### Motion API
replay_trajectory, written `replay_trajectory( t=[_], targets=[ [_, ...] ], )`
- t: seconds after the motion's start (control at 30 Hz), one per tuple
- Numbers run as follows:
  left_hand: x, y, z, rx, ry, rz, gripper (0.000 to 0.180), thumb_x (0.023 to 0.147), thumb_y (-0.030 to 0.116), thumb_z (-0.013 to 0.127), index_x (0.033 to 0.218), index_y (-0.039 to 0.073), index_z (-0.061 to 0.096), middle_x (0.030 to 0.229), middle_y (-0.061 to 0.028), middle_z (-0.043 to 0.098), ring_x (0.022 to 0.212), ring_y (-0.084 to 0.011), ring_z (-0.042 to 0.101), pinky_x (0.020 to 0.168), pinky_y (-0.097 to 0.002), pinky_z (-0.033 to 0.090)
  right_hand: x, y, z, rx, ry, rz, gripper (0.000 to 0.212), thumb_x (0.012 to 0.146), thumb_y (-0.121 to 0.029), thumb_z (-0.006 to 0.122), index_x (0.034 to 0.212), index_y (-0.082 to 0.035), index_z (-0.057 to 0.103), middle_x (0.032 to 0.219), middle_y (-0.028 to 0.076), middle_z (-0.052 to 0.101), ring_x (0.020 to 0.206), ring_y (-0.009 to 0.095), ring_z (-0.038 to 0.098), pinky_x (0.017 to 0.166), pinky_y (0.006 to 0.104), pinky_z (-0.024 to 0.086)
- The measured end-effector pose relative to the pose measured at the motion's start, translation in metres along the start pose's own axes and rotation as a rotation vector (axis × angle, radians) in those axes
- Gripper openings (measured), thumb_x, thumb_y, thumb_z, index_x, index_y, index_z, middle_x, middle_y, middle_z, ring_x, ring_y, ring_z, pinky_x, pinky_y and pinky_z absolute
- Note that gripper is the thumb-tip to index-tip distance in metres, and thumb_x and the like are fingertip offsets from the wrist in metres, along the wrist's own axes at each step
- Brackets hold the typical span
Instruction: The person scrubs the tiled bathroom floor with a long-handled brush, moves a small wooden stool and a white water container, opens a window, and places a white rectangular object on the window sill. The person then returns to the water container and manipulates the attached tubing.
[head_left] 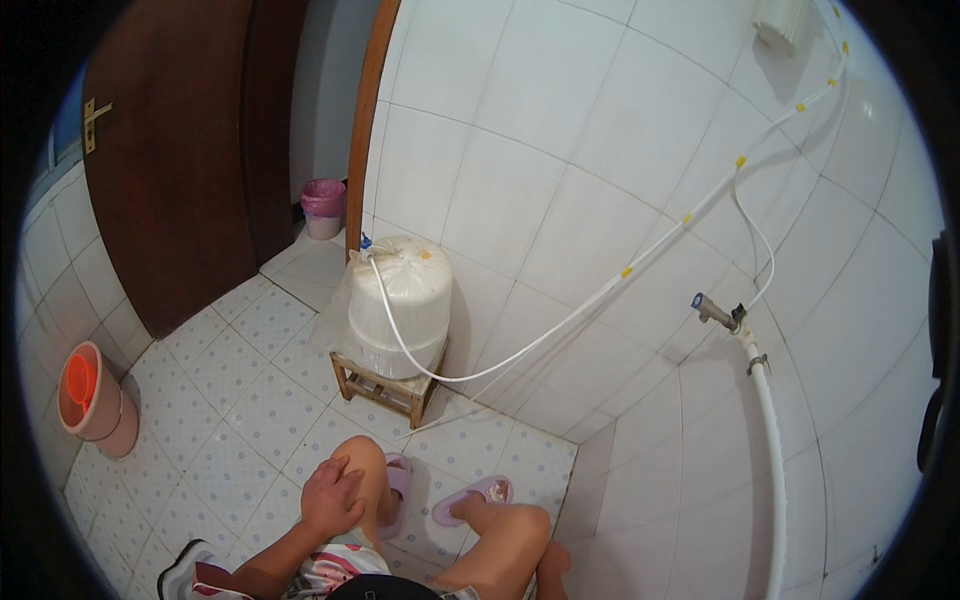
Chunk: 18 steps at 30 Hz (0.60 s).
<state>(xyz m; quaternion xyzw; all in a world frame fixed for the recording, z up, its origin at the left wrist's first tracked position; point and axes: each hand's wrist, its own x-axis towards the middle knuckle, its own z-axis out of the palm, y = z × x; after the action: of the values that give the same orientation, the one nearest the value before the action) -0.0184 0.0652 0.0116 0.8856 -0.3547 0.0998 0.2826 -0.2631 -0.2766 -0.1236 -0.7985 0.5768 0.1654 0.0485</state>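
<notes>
My left hand (pixel 333 497) lies flat on my left thigh near the knee, its fingers stretched out and slightly apart, holding nothing. Beside my right thigh, at the lower edge, shows a small patch of skin (pixel 553 571), perhaps part of my right arm or hand; no fingers can be made out there. My knees are bent, and lilac slippers (pixel 470 502) are on my feet. Patterned shorts (pixel 340 565) show under my left forearm.
Ahead, a white plastic-wrapped tank (pixel 402 310) stands on a low wooden stool (pixel 385 392). From it a white hose (pixel 560 335) climbs the tiled wall. At right are a pipe tap (pixel 715 312) and white pipe (pixel 770 470); at left, a pink bucket (pixel 113 425) and brown door (pixel 170 160).
</notes>
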Motion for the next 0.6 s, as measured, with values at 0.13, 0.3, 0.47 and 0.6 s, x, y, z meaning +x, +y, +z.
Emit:
replay_trajectory(
  t=[0.13, 0.3, 0.47, 0.6],
  targets=[
    [0.001, 0.001, -0.005, 0.023, -0.024, -0.01, 0.045, 0.058, 0.02, 0.064, 0.101, 0.009, 0.06, 0.112, -0.0177, 0.049, 0.101, -0.0344, 0.048, 0.083, -0.0404, 0.043, -0.021, -0.002, -0.007, 0.087, 0.119, -0.098, 0.016, 0.078, -0.02, 0.056, 0.074, -0.008, 0.066, 0.082, 0.01, 0.065, 0.071, 0.025, 0.063, 0.058, 0.037, 0.05],
    [0.007, 0.003, -0.005, -0.007, -0.062, -0.021, 0.045, 0.059, 0.017, 0.064, 0.102, 0.007, 0.059, 0.115, -0.0186, 0.047, 0.103, -0.0343, 0.047, 0.086, -0.0404, 0.041, -0.021, 0.004, -0.009, 0.132, 0.062, -0.162, 0.022, 0.082, -0.023, 0.052, 0.077, -0.005, 0.063, 0.08, 0.013, 0.063, 0.073, 0.029, 0.061, 0.062, 0.0395, 0.048],
    [0.01, 0.01, 0.001, 0.009, -0.099, -0.054, 0.046, 0.064, 0.015, 0.064, 0.108, 0.006, 0.056, 0.122, -0.0191, 0.045, 0.11, -0.0339, 0.044, 0.092, -0.0389, 0.037, -0.024, -0.003, -0.031, 0.111, -0.013, -0.103, 0.015, 0.08, -0.016, 0.054, 0.075, -0.006, 0.064, 0.08, 0.012, 0.064, 0.07, 0.027, 0.062, 0.057, 0.0378, 0.048],
    [0.004, 0.008, 0.008, 0.004, -0.131, -0.07, 0.049, 0.062, 0.013, 0.063, 0.11, 0.006, 0.055, 0.122, -0.0187, 0.045, 0.111, -0.0333, 0.043, 0.093, -0.0395, 0.036, -0.024, -0.01, -0.029, 0.115, -0.044, 0.017, 0.012, 0.075, -0.012, 0.056, 0.073, -0.011, 0.068, 0.08, 0.01, 0.065, 0.069, 0.024, 0.063, 0.053, 0.0348, 0.048]
  ],
)
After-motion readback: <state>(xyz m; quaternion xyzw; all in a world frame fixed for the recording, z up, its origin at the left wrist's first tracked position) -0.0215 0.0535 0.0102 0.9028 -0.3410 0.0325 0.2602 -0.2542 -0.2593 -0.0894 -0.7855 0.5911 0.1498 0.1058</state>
